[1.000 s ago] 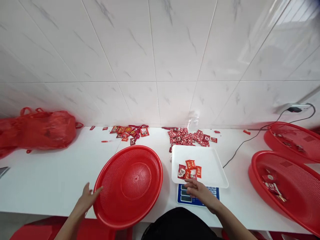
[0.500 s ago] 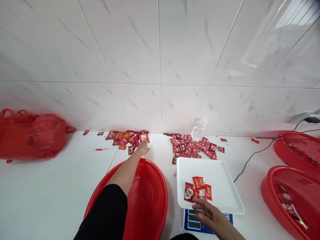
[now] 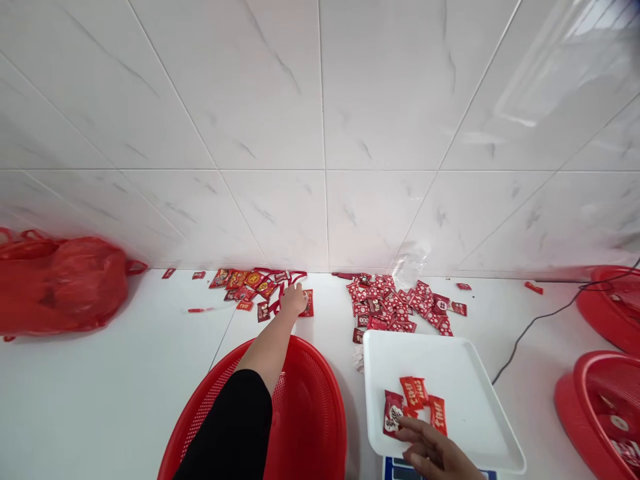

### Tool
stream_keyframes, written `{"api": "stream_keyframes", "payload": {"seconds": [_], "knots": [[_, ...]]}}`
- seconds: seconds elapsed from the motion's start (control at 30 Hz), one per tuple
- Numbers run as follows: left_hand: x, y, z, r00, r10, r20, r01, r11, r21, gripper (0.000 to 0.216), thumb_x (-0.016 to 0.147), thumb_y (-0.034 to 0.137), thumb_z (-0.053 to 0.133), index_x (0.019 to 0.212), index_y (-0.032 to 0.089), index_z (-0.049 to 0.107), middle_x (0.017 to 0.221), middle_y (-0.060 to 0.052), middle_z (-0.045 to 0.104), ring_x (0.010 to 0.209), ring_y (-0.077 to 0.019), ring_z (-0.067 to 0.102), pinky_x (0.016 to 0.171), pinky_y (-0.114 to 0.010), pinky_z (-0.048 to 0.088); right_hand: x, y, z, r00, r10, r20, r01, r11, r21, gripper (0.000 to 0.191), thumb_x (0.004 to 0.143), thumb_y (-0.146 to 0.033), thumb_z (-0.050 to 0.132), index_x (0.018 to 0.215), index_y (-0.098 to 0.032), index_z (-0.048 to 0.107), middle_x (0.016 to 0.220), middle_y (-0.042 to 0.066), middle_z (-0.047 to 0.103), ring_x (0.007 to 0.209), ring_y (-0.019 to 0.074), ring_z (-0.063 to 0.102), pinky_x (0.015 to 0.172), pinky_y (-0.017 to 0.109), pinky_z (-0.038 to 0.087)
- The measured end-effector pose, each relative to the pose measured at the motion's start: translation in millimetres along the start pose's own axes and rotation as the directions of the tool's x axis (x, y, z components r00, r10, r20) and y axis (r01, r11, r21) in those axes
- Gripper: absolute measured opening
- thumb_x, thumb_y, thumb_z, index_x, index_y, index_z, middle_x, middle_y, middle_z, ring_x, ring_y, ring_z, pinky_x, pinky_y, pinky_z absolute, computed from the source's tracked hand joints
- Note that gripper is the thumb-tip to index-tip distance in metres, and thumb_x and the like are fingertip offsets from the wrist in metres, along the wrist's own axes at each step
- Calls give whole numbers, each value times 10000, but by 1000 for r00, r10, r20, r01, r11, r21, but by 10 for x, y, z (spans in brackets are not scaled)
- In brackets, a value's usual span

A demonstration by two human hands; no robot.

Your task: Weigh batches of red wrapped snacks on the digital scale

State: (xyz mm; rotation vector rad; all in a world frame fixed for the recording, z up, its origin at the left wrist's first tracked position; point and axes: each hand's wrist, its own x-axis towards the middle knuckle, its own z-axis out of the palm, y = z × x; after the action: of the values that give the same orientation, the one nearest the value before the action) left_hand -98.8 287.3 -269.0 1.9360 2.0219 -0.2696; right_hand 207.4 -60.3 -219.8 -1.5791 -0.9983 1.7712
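Note:
My left hand reaches over the red basket to the back of the counter. Its fingers are curled on a red candy packet, which the hand partly covers. Beside it lies a small heap of mixed red packets with a dark red ribbon. My right hand hovers at the front of a white tray, fingers apart and holding nothing visible. Near its fingertips are a dark red packet and several orange-red packets. The tray sits on a blue scale, mostly hidden.
A pile of dotted red packets lies behind the tray, with clear plastic film against the tiled wall. A red plastic bag stands left. More red baskets and a black cable are right.
My left hand has drawn the red packet away from the heap, toward me and to the right. My right hand stays by the tray's front. The whole view has shifted slightly.

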Motion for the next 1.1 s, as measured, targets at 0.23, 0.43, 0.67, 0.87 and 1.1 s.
{"api": "stream_keyframes", "payload": {"seconds": [0.23, 0.43, 0.67, 0.87, 1.1], "knots": [[-44, 31, 86, 992, 52, 116, -52, 999, -4, 384, 884, 330, 577, 1230, 170, 532, 1260, -103, 531, 1091, -237, 554, 890, -446, 488, -8, -11, -13, 1000, -31, 4, 31, 999, 14, 797, 646, -731, 638, 1234, -193, 593, 1200, 144, 633, 1110, 290, 583, 973, 384, 455], [-247, 171, -16, 975, 153, 162, -139, 986, -93, 321, 886, 326, 579, 1156, 153, 571, 1164, -89, 584, 1013, -208, 590, 849, -411, 508, -75, 15, 9, 1000, -4, 13, 4, 999, -48, 808, 634, -743, 634, 1223, -191, 601, 1161, 143, 634, 1025, 276, 608, 943, 386, 467], [-764, 576, -376, 940, 339, -43, -327, 855, -402, 318, 874, 301, 561, 1165, 176, 523, 1036, -90, 630, 932, -205, 605, 807, -361, 491, -229, -72, 76, 999, -48, -3, 47, 992, -118, 789, 668, -735, 595, 1247, -199, 587, 1134, 135, 634, 1024, 274, 603, 933, 381, 465], [-1200, 813, -454, 808, 585, -69, -530, 672, -517, 460, 908, 446, 466, 1324, 252, 428, 1190, -71, 613, 1044, -173, 602, 843, -280, 482, -367, -64, 122, 999, -40, -22, 38, 997, -63, 757, 677, -705, 614, 1252, -215, 579, 1161, 124, 631, 1042, 272, 599, 928, 383, 467], [-693, -89, -371, 987, 145, 64, -128, 969, -212, 430, 786, 312, 667, 1164, 131, 571, 1267, -200, 528, 1118, -322, 562, 915, -448, 437, -313, 251, 54, 999, -33, -42, 30, 997, -70, 790, 658, -723, 622, 1236, -185, 584, 1146, 149, 641, 963, 258, 631, 901, 377, 485]]}}
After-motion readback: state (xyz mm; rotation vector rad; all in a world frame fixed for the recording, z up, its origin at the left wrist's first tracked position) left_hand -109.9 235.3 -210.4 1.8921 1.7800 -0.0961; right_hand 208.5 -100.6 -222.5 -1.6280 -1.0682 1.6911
